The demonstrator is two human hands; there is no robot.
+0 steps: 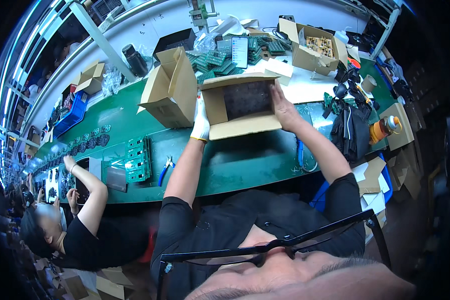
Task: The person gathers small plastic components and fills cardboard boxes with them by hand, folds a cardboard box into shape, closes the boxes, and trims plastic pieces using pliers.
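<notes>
An open cardboard box (243, 131) is held between my two hands over the green workbench, tilted so that its opening faces me. My left hand (201, 120), in a white glove, grips its left side, with most of its fingers hidden between it and the other box. My bare right hand (284, 106) presses along the right side, its fingers stretched up the wall. Inside is a dark, flat surface (247, 99); I cannot tell what it is. A second open cardboard box (171, 92) stands just left of my left hand.
Piled green circuit boards (217, 61) and a phone (239, 52) lie behind the box. Blue-handled pliers (165, 171) and a circuit board panel (138, 159) lie left. Rightward are a black bag (348, 131) and an orange bottle (383, 129). A co-worker (85, 215) sits at left.
</notes>
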